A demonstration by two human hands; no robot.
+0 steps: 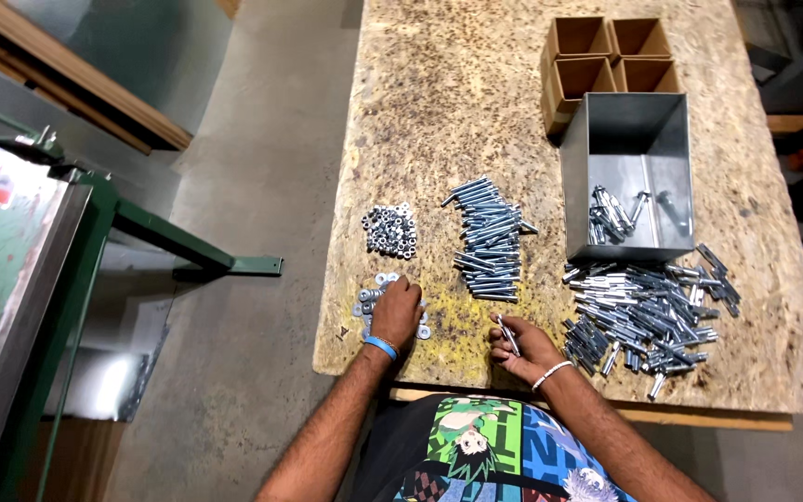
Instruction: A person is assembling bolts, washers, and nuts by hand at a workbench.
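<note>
left wrist: blue band [381, 347] | right wrist: white band [551, 375] | shirt [485, 460]: black, colourful cartoon print

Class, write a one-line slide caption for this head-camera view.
Left hand on washers, right hand holding a bolt, beside a bolt pile.

Even, fairly bright overhead light falls on the bench [439, 112], casting short soft shadows. The steel bin [629, 139] shows mild glare. Wide-angle bending curves the edges; focus stays sharp.

Both forearms reach up from the frame's bottom; left hand [396, 311] lies palm-down, fingers curled, right hand [524, 350] pinches closed.
</note>
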